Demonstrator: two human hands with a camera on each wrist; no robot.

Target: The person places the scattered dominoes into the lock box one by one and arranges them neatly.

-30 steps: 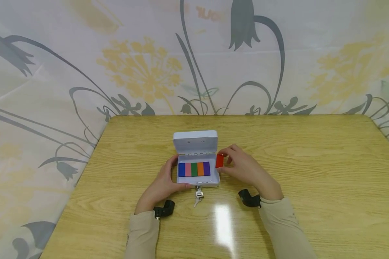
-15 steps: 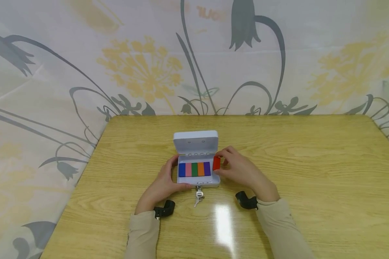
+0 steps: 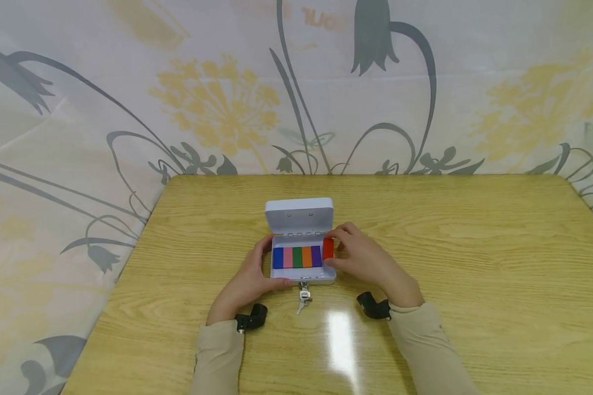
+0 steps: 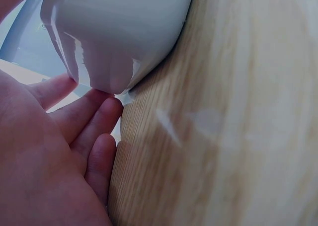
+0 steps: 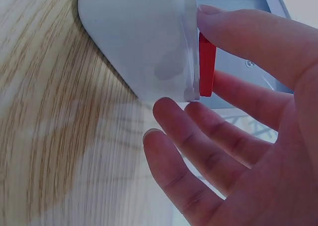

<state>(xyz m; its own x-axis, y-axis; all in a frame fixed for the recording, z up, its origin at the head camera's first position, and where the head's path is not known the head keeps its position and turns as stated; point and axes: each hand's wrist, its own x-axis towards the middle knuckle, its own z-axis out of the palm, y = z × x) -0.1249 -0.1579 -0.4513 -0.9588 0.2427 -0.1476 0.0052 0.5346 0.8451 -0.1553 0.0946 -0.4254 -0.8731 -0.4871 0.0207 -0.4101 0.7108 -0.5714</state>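
A small white metal cash box (image 3: 326,281) stands on the table, its lid (image 3: 298,220) tipped back. Inside, a row of blue, pink, green, orange and purple blocks (image 3: 297,258) lies side by side. My left hand (image 3: 246,282) holds the box at its left end, thumb on the front edge and fingertips at the back corner. In the left wrist view those fingertips touch the glossy wall (image 4: 124,37). Between thumb and index finger, my right hand (image 3: 365,260) pinches a red block (image 3: 328,248) at the box's right end; the right wrist view shows this block (image 5: 206,69) just inside the rim.
A key with a ring (image 3: 303,297) hangs from the lock at the box's front. Black wrist cameras (image 3: 373,305) sit on both forearms. The wood-grain table (image 3: 474,247) meets a flower-patterned cloth (image 3: 227,104) at its back edge.
My right hand has moved left with the red block, from beside the box's right wall to over its right end, near the purple block. The left hand stays in place.
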